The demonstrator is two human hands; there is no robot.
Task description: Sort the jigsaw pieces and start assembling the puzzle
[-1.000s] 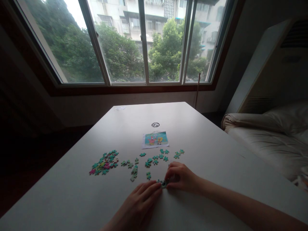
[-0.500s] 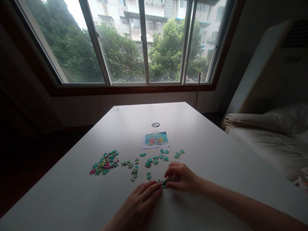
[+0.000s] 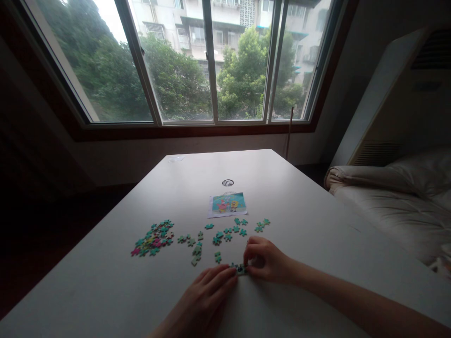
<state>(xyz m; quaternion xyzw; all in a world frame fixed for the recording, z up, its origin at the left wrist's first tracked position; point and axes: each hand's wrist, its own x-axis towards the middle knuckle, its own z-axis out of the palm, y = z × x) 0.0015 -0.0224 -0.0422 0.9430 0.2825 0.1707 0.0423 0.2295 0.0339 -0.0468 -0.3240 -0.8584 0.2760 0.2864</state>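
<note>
The left hand [image 3: 207,288] lies flat, fingers extended, against a short green-and-dark strip of jigsaw pieces [image 3: 240,269] on the white table [image 3: 109,286]. The right hand [image 3: 264,258] curls at the strip's right end, any grip hidden. Fitting seems in hand; the next move calls for steady pressing. Beyond: loose green pieces [image 3: 228,238], then a blue printed sheet [image 3: 228,205].

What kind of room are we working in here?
Probably a room in a home: a sliding window looks out on trees and a residential-looking building, a cushioned seat or bed stands at the right, and puzzle pieces lie on a white table.
</note>
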